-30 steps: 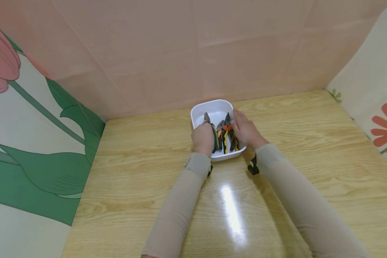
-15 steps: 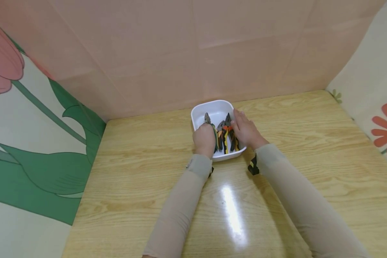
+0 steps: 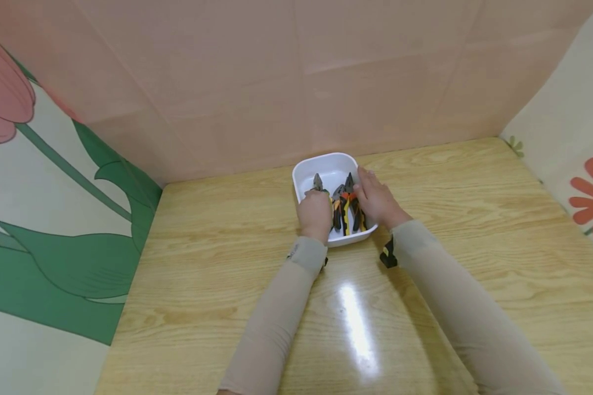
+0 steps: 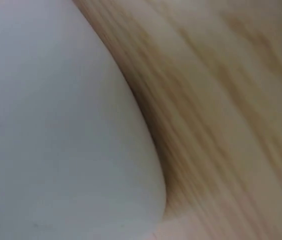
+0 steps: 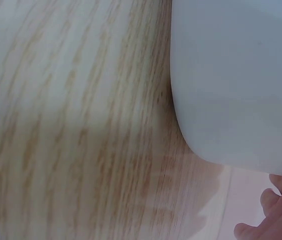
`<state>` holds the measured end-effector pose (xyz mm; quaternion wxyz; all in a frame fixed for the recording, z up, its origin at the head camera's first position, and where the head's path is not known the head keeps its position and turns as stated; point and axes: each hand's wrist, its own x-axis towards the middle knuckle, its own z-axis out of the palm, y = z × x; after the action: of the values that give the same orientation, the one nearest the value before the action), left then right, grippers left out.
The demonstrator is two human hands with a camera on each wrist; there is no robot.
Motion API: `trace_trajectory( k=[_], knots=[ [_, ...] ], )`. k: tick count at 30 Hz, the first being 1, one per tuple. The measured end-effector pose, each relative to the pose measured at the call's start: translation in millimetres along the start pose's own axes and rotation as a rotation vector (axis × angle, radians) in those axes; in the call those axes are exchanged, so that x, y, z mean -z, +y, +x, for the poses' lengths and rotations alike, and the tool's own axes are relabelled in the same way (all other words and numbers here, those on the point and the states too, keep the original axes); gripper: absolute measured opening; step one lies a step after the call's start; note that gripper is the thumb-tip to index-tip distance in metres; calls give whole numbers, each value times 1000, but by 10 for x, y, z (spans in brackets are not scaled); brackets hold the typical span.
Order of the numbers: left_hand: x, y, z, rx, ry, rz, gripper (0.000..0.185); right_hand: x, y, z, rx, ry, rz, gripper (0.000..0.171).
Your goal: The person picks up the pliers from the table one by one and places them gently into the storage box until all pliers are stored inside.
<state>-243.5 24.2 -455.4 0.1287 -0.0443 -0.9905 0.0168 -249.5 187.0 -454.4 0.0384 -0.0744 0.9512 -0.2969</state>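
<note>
A white tub (image 3: 332, 167) stands on the wooden table (image 3: 227, 263) near the pink back wall (image 3: 296, 82), and several pliers lie in it side by side, jaws pointing away from the person. The leftmost pliers (image 3: 318, 182) have their handles inside the left hand (image 3: 315, 215), whose fingers curl round them from above; only the grey head shows past the knuckles. Beside them lie pliers with orange, yellow and black handles (image 3: 346, 211). The right hand (image 3: 375, 200) rests on the tub's right rim with fingers fairly straight, touching or just beside those handles; whether it pinches one is hard to tell from the head view. Both wrist views show only the tub's white outer wall (image 4: 56, 125) against the table's grain, with fingertips (image 5: 271, 220) at the lower corner of the right one. Flowered panels flank the table.
</note>
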Motion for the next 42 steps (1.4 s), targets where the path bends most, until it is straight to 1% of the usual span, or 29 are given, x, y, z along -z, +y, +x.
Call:
trace_trajectory(
  k=[4, 12, 16, 25, 28, 32, 35, 38, 42],
  knots=[
    [6, 10, -3, -1, -3, 14, 31, 2, 2, 0, 9, 4, 2, 61],
    [-17, 32, -14, 11, 46, 34, 33, -10, 31, 2, 18, 8, 4, 61],
    [-30, 40, -20, 14, 50, 35, 33, -9, 29, -1, 8, 2, 7, 62],
    [-24, 42, -12, 3, -11, 45, 35, 11, 10, -10, -2, -3, 13, 62],
    [-35, 47, -4, 6, -5, 40, 34, 20, 10, -11, -8, -10, 15, 62],
    [-21, 50, -12, 0, 26, 21, 30, 22, 13, -2, -12, -19, 9, 62],
    [-3, 42, -23, -16, 6, 8, 27, 14, 15, 3, -10, -19, 13, 62],
    [-3, 29, -18, -30, -41, -4, 25, 4, 16, 9, -6, -13, 18, 62],
    [-22, 20, -11, -41, -51, -6, 24, -8, 26, 22, -2, -7, 16, 62]
  ],
)
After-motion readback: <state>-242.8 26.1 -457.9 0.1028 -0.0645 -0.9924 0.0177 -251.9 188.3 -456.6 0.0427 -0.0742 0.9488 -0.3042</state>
